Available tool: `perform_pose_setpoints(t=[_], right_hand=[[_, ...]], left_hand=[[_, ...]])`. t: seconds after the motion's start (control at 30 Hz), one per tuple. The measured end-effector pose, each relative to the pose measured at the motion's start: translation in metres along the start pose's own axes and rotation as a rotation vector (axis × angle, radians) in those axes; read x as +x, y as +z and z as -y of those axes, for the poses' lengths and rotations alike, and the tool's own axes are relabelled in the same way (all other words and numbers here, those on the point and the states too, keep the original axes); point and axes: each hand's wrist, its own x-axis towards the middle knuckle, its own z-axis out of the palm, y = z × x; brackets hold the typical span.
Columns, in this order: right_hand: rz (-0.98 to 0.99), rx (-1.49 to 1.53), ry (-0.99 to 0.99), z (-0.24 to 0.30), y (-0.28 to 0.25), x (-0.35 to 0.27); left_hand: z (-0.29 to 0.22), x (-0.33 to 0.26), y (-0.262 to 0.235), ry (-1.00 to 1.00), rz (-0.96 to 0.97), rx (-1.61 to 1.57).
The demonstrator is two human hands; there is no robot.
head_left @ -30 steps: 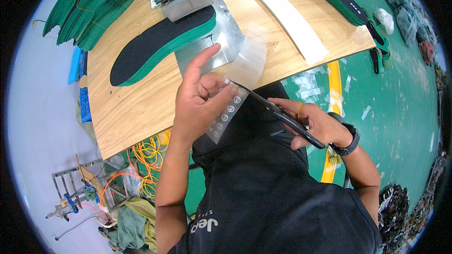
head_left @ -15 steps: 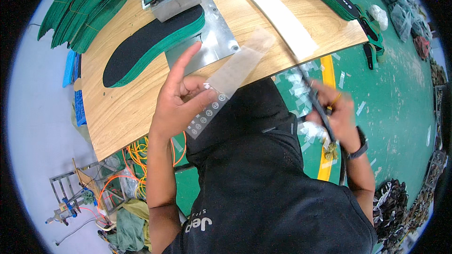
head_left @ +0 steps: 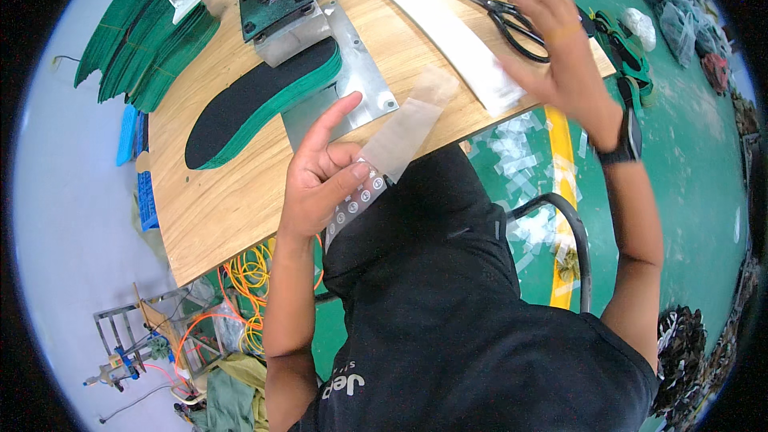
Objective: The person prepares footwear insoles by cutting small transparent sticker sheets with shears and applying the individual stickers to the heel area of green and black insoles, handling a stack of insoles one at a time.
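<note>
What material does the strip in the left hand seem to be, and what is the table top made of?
The strip looks like thin translucent plastic film or backing paper: the wood shows through it, and round stickers sit at its lower end. The table top looks like wood or wood-grain laminate, with visible grain and a matte finish.

The left hand [head_left: 320, 180] pinches a translucent strip of backing paper [head_left: 392, 148] carrying small round stickers, forefinger pointing up. The right hand [head_left: 560, 48] hovers open (slightly blurred) just beside black scissors [head_left: 504, 14] lying on the wooden table [head_left: 232, 200]. Black-and-green insoles [head_left: 264, 100] sit stacked under a metal press [head_left: 280, 0].
</note>
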Motion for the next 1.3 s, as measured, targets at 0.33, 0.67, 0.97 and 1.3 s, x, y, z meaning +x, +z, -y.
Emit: perform_pose_setpoints(t=[0.33, 0.67, 0.97, 1.3], right_hand=[[0.747, 0.456, 0.022, 0.063, -0.065, -0.045], [0.363, 1.136, 0.381, 0.169, 0.027, 0.017], [0.265, 1.299, 0.622, 0.189, 0.073, 0.033], [0.433, 1.494, 1.191, 0.138, 0.112, 0.071]], left_hand=[[-0.041, -0.042, -0.024, 0.050, 0.170, 0.241], [-0.034, -0.029, 0.021, 0.421, -0.505, 0.158], [-0.024, -0.021, -0.012, 0.385, -0.567, 0.183], [-0.091, 0.046, -0.138, 0.270, -0.259, 1.442]])
